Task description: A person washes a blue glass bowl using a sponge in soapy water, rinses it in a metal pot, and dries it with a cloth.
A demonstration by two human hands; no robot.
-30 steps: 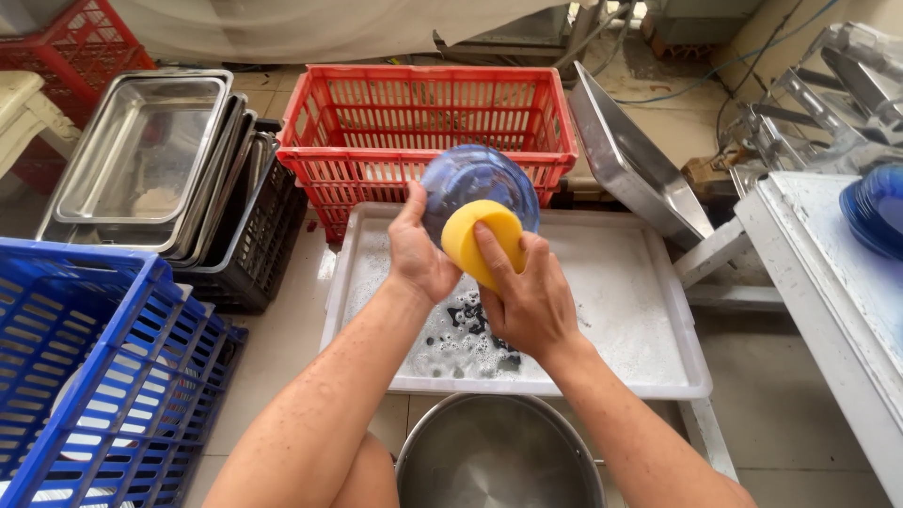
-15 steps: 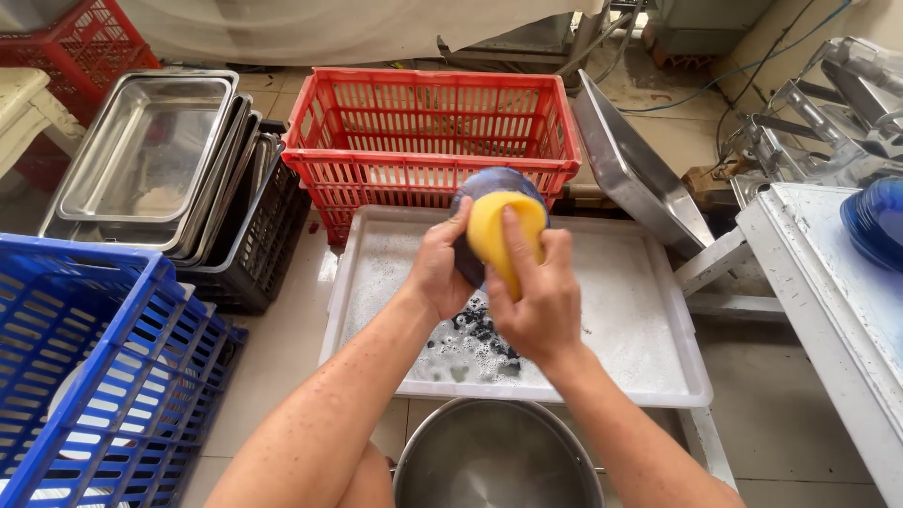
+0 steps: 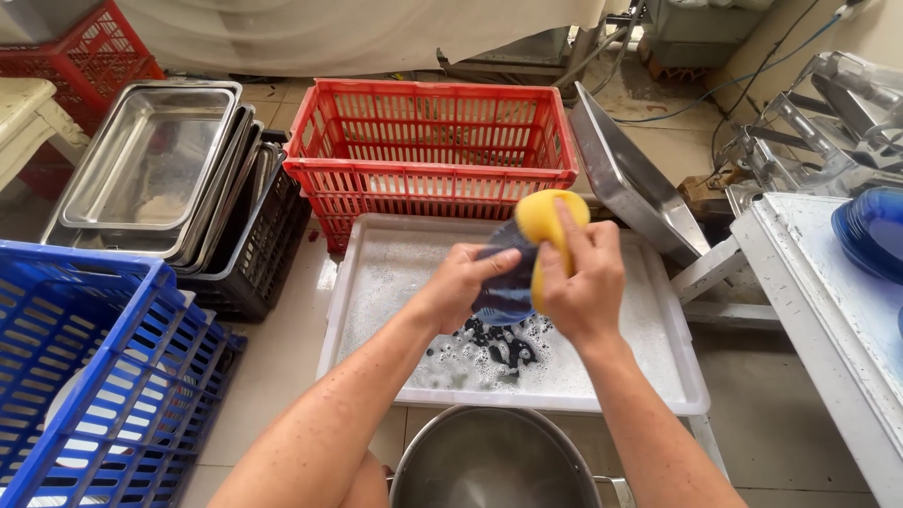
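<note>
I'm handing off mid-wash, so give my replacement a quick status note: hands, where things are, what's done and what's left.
Left hand: holds the blue dish over the white tray.
Right hand: presses the yellow sponge against the dish.
Suds lie in the tray; the red crate stands behind it, a steel pot in front.
Done: dish soaped.
Left: probably rinsing; more blue dishes sit on the right table.

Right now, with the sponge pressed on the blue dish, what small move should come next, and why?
Probably turn the blue dish a little in the left hand and wipe again. The right hand holds the yellow sponge against one side only, and both are over the foamy white tray, which catches the drips.
</note>
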